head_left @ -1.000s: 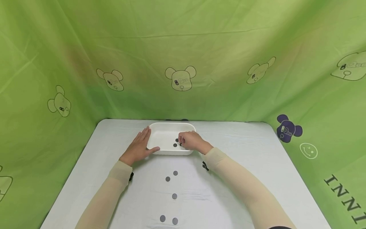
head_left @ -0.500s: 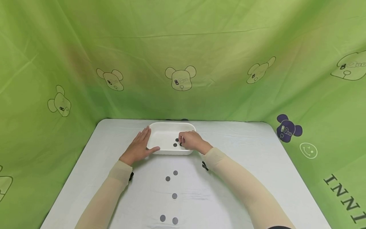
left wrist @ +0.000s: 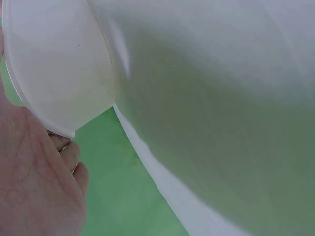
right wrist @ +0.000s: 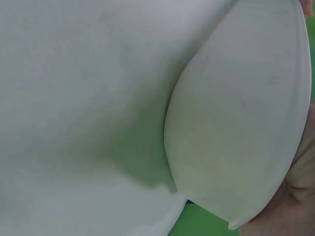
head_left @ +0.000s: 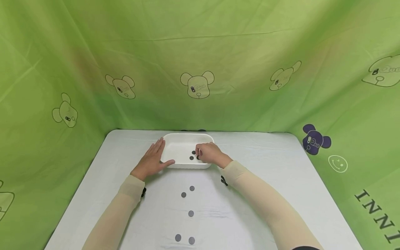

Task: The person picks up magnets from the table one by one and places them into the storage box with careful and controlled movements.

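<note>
I'm reading "INNI" on green cloth (head_left: 240, 111), left hand (head_left: 151, 161) lying straight-fingered against the smooth tray (head_left: 187, 166), right hand (head_left: 210, 153) pinching a round disc (head_left: 198, 157).

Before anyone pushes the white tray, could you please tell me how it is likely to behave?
The white tray seems stiff: its wall looks unbent where the left hand touches it. It will likely slide rather than tip, being low and wide on a flat tabletop. The dark discs inside may shift if jolted.
</note>
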`<action>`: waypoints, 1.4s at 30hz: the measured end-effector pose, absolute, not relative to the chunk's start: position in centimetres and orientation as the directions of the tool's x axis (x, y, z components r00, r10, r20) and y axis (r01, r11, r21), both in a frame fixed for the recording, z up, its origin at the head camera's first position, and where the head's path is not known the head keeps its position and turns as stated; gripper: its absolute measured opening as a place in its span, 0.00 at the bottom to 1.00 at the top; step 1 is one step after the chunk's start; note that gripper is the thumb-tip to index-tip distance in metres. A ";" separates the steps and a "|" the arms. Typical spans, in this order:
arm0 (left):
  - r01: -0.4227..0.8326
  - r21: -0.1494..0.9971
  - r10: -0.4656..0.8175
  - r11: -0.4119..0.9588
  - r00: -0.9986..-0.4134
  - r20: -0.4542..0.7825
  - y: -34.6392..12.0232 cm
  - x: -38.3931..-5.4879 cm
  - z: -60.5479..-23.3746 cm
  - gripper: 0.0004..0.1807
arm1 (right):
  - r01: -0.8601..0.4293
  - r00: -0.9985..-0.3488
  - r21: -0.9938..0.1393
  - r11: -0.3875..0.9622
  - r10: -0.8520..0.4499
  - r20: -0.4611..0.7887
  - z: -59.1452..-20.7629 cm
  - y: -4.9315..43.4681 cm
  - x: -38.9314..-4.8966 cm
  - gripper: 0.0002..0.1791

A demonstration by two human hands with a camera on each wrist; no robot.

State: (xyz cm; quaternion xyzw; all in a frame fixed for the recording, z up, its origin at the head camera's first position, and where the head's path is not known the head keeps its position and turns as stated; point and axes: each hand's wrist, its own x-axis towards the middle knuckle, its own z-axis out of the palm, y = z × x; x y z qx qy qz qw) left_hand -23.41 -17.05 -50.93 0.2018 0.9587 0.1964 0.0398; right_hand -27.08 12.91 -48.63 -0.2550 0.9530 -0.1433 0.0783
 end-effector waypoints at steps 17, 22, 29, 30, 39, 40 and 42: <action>0.372 0.391 0.401 0.842 -0.916 0.009 -17.1 -23.6 -51.1 0.62 | -0.462 -0.860 -0.330 0.823 -0.507 -0.061 -49.1 13.0 -27.5 0.07; 0.368 0.390 0.398 0.844 -0.917 0.004 -17.1 -23.5 -51.0 0.63 | -0.474 -0.854 -0.380 0.795 -0.519 -0.021 -49.2 13.3 -27.6 0.06; 0.362 0.386 0.396 0.849 -0.918 -0.008 -17.1 -23.4 -51.1 0.62 | -0.468 -0.850 -0.476 0.745 -0.526 0.013 -49.5 13.7 -27.5 0.05; 0.363 0.387 0.396 0.848 -0.918 -0.007 -17.1 -23.4 -51.1 0.62 | -0.472 -0.849 -0.485 0.736 -0.529 0.023 -49.5 13.8 -27.4 0.05; 0.369 0.385 0.401 0.846 -0.916 -0.001 -17.1 -23.4 -50.9 0.63 | -0.544 -0.821 -0.519 0.660 -0.547 0.165 -48.9 14.8 -26.5 0.08; 0.368 0.386 0.400 0.846 -0.916 -0.003 -17.1 -23.4 -50.9 0.63 | -0.550 -0.818 -0.519 0.654 -0.548 0.176 -48.8 14.9 -26.3 0.08; 0.367 0.390 0.400 0.845 -0.916 -0.004 -17.1 -23.3 -50.8 0.62 | -0.558 -0.814 -0.518 0.648 -0.548 0.192 -48.6 15.1 -26.0 0.08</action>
